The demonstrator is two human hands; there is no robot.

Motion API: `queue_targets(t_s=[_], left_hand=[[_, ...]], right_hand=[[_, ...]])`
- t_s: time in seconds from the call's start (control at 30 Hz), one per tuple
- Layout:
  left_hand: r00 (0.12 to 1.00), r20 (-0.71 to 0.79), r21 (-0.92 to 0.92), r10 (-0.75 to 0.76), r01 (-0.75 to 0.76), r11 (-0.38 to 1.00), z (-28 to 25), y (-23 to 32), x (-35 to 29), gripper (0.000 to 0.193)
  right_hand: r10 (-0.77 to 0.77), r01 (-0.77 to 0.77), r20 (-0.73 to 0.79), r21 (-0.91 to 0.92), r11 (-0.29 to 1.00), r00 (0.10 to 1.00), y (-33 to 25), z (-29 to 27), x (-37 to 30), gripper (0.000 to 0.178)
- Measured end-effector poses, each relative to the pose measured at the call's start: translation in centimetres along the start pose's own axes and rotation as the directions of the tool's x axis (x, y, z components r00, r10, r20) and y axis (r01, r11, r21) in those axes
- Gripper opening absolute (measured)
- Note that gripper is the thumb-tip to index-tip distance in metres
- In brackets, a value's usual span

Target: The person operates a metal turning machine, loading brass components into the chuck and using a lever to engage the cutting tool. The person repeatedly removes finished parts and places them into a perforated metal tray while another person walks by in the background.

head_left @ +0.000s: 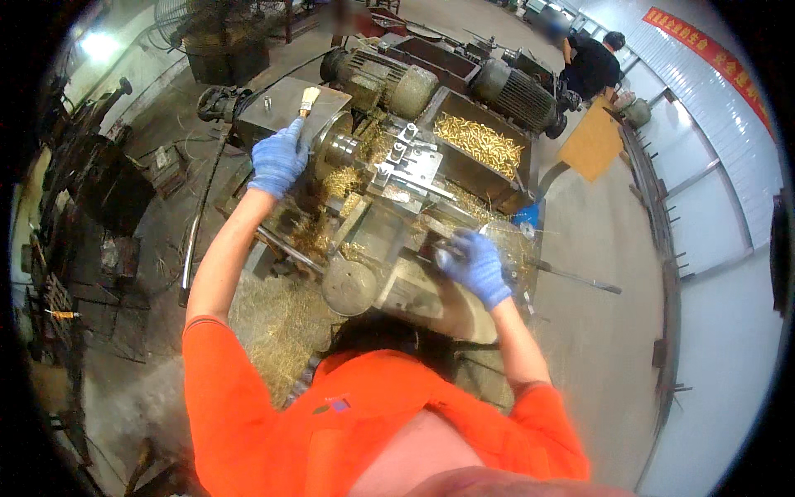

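My left hand [278,160], in a blue knit glove, is closed round a brush [309,101]. Its pale bristles point up and away, over the flat top of the headstock [290,106] of a small lathe. To the right of that hand sits the round metal chuck [339,149], with brass shavings [341,182] heaped below it. My right hand [474,263], gloved in the same blue, curls its fingers at the right end of the lathe. Something shiny lies under the fingertips; the fingers hide most of it. Between the hands stands the tool slide [414,161] with its clamped blocks.
Behind the slide, a metal tray [530,178] holds many small brass pieces [480,142]. Electric motors [515,93] stand farther back. A long lever [580,278] juts out at the right. A person in dark clothes [592,65] is beyond a tan board [592,141].
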State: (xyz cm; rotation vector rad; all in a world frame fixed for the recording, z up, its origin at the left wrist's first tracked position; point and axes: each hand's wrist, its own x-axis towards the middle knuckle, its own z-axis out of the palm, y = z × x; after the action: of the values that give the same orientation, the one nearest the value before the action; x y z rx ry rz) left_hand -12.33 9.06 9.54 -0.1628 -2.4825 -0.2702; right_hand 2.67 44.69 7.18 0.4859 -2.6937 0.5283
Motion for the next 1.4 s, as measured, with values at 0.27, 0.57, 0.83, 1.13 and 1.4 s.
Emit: queue_targets(t_s=[0.27, 0.57, 0.83, 1.13, 1.4], left_hand=[[0.975, -0.035, -0.238, 0.218, -0.22, 0.946, 3.5, 7.1, 0.0, 0.019], [0.872, 0.336, -0.125, 0.357, -0.334, 0.934, 2.6, 8.4, 1.1, 0.01], [0.964, -0.051, -0.24, 0.26, -0.264, 0.934, 3.8, 9.8, 6.2, 0.013], [0.93, 0.169, -0.107, 0.327, -0.312, 0.944, 6.2, 9.9, 6.1, 0.01], [0.953, 0.158, -0.1, 0.259, -0.246, 0.964, 6.7, 10.1, 7.1, 0.012]], right_hand=[[0.081, -0.082, 0.017, 0.019, 0.996, 0.997, 1.6, -1.7, -6.8, 0.028], [0.119, -0.117, -0.048, 0.03, 0.993, 0.992, 2.3, -2.2, -9.5, 0.025], [0.134, -0.135, -0.094, -0.005, 0.991, 0.987, 2.0, -3.4, -10.1, 0.023], [0.326, -0.326, -0.025, 0.014, 0.945, 0.945, 2.7, -3.4, -14.1, 0.025], [0.322, -0.321, -0.088, 0.028, 0.947, 0.943, 3.1, -3.6, -14.2, 0.025]])
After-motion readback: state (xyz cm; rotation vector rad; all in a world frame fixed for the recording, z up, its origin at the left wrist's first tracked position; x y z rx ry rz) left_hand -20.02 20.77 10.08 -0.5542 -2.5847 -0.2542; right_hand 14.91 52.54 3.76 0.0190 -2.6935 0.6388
